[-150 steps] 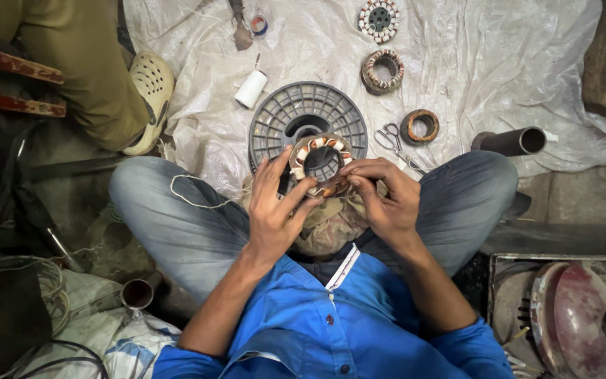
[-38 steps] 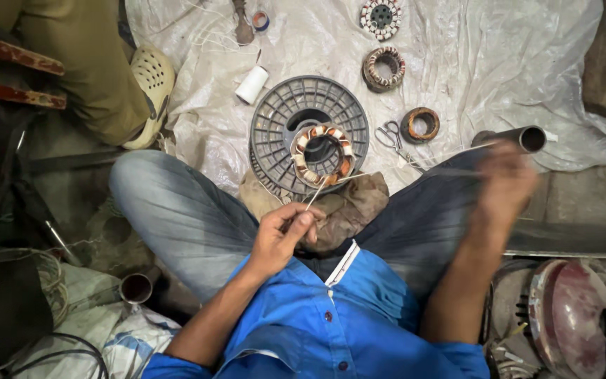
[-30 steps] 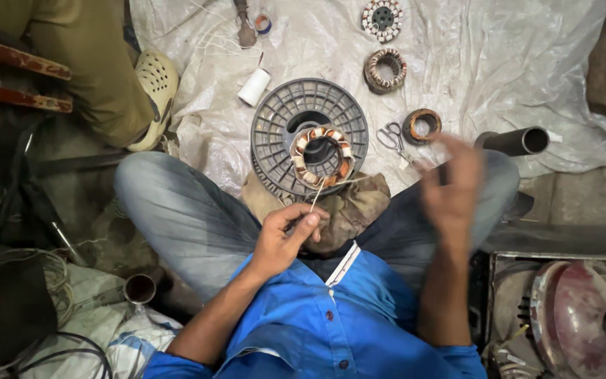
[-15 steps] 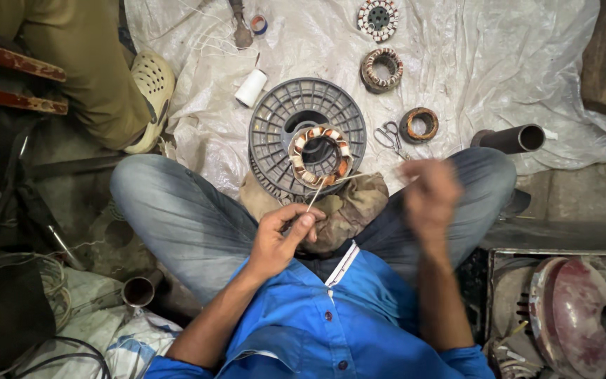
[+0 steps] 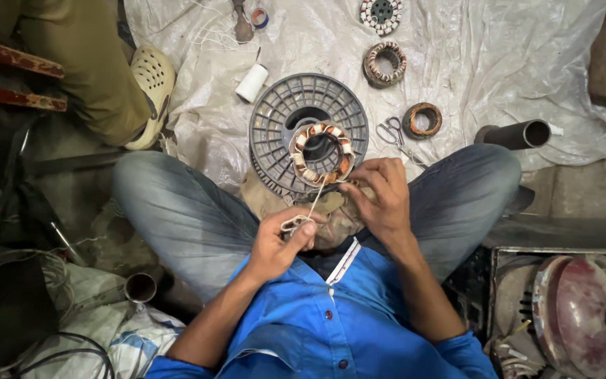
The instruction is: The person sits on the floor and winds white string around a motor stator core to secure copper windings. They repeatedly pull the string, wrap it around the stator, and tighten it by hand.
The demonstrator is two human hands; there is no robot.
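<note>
- Left hand (image 5: 282,238), lower centre of frame: fingers curled together, pinching a loop of pale lacing thread (image 5: 311,203) that runs up taut to the winding. Risk judged: if the pinch slackens, the thread loses tension and the tie loosens.
- Right hand (image 5: 384,196), centre: fingertips closed on the lower right edge of the ring-shaped stator with copper-coloured coils (image 5: 322,153), steadying it. Risk: a hard pull on the thread against this light hold could tip the stator off its support.
- Crumpled brown cloth (image 5: 331,217), on the lap between the knees: soft, uneven footing; the work could shift on it.
- Grey plastic spoked reel (image 5: 308,130), centre, lying flat under the stator: the thread could snag in its open ribs.
- Small metal scissors (image 5: 389,132), just right of the reel on the white plastic sheet (image 5: 499,63): near the right knee; a leg movement could knock them.
- White thread spool (image 5: 252,83), upper centre-left: lying loose on its side, free to roll.
- Two further wound stators (image 5: 385,63), top of frame: well apart, not endangered.
</note>
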